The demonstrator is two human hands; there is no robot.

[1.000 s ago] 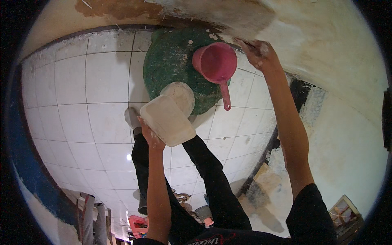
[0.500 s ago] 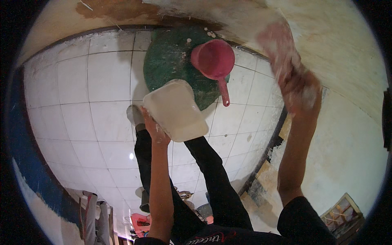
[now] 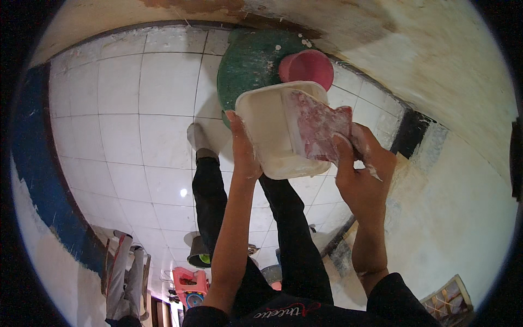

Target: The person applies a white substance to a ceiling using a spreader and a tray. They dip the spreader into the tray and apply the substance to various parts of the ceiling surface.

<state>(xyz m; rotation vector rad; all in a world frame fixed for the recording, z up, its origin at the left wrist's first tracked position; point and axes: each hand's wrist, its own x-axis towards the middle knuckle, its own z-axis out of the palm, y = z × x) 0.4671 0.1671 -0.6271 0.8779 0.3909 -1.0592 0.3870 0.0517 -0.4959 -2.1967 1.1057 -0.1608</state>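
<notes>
My left hand [image 3: 245,150] grips the near left side of a white rectangular plastic tub [image 3: 256,101], with its fingers wrapped under and out of sight. Pale, creamy putty coats the inside of the tub. In my right hand [image 3: 365,169] is a reddish putty scraper [image 3: 321,128] with white smears over its wide blade. The blade lies inside the right half of the tub. Its handle end is pinched between thumb and fingers, and white residue clings to them.
Behind the tub is a round green surface [image 3: 239,65] with white spatters, bearing a pink dipper [image 3: 308,68]. White floor tiles [image 3: 169,82] spread left, and a patchy plastered wall [image 3: 447,82] rises right. A dark bucket [image 3: 199,253] and a red-pink plastic object [image 3: 188,280] stand behind my legs.
My right hand has come down from the wall at upper right and brought the scraper into the tub. The tub now opens more toward view and sits farther right in the picture.
</notes>
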